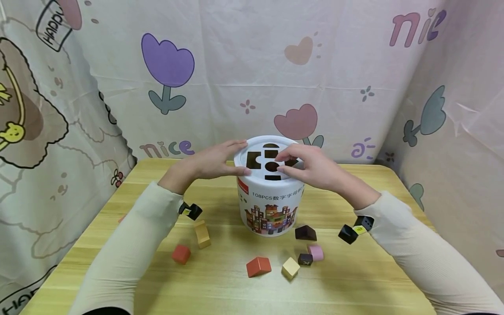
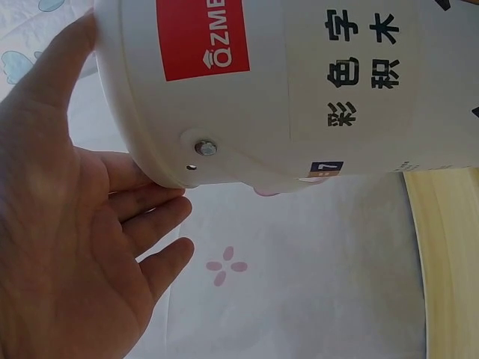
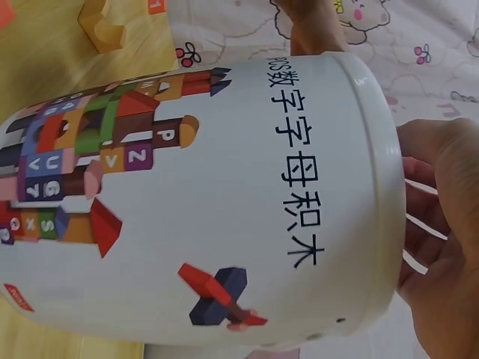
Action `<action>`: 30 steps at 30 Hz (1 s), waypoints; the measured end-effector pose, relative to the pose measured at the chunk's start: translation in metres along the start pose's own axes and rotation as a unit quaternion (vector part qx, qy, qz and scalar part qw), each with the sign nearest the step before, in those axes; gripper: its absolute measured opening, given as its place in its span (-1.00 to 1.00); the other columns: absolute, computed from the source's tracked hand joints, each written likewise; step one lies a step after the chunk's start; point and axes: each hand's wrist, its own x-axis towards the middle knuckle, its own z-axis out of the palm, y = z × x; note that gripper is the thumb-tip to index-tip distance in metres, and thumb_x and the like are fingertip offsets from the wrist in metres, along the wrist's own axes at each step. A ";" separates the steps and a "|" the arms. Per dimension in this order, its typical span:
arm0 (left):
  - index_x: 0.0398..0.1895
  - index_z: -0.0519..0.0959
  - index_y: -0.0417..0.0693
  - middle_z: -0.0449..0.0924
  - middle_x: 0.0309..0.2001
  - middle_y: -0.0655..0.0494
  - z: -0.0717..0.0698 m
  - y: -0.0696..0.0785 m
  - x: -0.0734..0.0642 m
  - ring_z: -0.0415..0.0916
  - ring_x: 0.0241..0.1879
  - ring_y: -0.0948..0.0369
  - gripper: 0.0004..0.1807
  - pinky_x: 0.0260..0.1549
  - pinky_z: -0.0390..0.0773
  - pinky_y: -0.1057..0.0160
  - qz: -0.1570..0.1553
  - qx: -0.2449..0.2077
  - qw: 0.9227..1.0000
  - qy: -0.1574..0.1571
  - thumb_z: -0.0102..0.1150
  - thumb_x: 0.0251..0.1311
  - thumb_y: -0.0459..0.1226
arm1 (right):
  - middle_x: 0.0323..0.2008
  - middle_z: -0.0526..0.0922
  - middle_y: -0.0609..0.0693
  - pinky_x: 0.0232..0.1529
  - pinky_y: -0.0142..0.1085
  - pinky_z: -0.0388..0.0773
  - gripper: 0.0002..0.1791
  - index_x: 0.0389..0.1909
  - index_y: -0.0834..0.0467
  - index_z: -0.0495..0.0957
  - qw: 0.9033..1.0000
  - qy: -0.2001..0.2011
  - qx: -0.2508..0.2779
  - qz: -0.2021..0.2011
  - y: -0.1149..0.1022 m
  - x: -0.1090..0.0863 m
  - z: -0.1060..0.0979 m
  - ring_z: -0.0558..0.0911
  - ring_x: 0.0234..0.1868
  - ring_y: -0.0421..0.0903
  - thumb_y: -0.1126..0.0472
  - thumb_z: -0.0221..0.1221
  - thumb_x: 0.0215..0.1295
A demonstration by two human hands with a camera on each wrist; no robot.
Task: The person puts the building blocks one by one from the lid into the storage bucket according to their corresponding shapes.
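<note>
A white toy-block bucket (image 1: 271,197) stands upright on the table, its white lid (image 1: 257,145) on top with several dark shaped cutouts. At the lid's left edge is my left hand (image 1: 212,162), thumb at the front and fingers farther back. Those fingers lie loosely extended along the rim in the left wrist view. My right hand (image 1: 315,168) reaches over the lid's right side, thumb and forefinger apart near the round cutout. No block shows between them. In the right wrist view the right hand's fingers (image 3: 423,206) lie beyond the lid's rim.
Loose blocks lie before the bucket: a red cube (image 1: 181,254), a yellow notched block (image 1: 202,234), a red wedge (image 1: 258,266), a pale yellow cube (image 1: 290,268), a black cube (image 1: 305,259), a pink block (image 1: 316,252) and a dark triangular block (image 1: 306,232). A printed curtain (image 1: 236,57) hangs behind the table.
</note>
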 end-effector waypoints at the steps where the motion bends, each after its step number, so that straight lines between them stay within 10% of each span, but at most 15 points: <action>1: 0.56 0.02 0.02 -0.06 0.54 0.05 0.000 0.000 0.000 0.01 0.46 -0.03 0.08 0.35 0.13 -0.16 0.000 0.000 1.000 0.000 0.09 0.11 0.39 | -0.13 0.66 -0.06 -0.02 -0.13 0.53 -0.77 -0.08 0.14 0.65 1.000 0.005 -0.004 -0.003 0.000 -0.003 -0.001 0.59 -0.07 -0.13 0.18 0.31 0.28; 30: 0.57 0.01 0.06 -0.06 0.54 0.07 0.001 -0.001 -0.001 -0.01 0.47 0.01 0.10 0.35 0.13 -0.15 -0.001 -0.004 1.000 0.003 0.07 0.09 0.41 | -0.08 0.64 -0.23 -0.05 -0.37 0.50 -0.62 -0.02 0.00 0.63 0.997 0.039 -0.049 -0.036 0.005 -0.075 -0.017 0.56 -0.06 -0.21 0.36 0.35 0.16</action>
